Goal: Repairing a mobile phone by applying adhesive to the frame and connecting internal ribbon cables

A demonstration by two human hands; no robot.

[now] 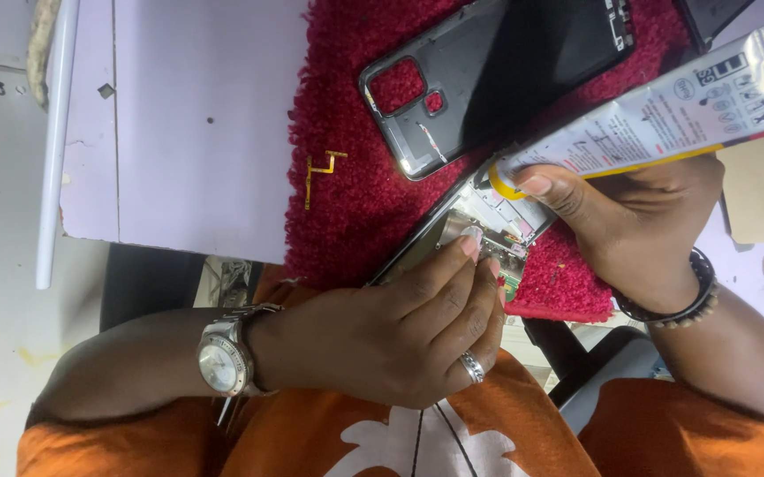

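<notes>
My left hand [382, 340], with a silver watch and a ring, pinches its fingertips onto the open body of a phone [488, 225] lying on a red fuzzy mat [355, 185]. My right hand [638, 221], wearing a beaded bracelet, grips a white glue tube [665, 110] with a yellow stripe. The tube's nozzle end touches the phone's exposed inner frame just beside my left fingertips. Whether my left fingers hold a small part is hidden.
A dark transparent phone back cover [497, 71] lies on the mat beyond the phone. A small gold flex cable [320, 172] rests on the mat's left part. The lilac tabletop [196, 115] has a white rod [55, 141] along its left edge. Another dark device [713, 18] sits top right.
</notes>
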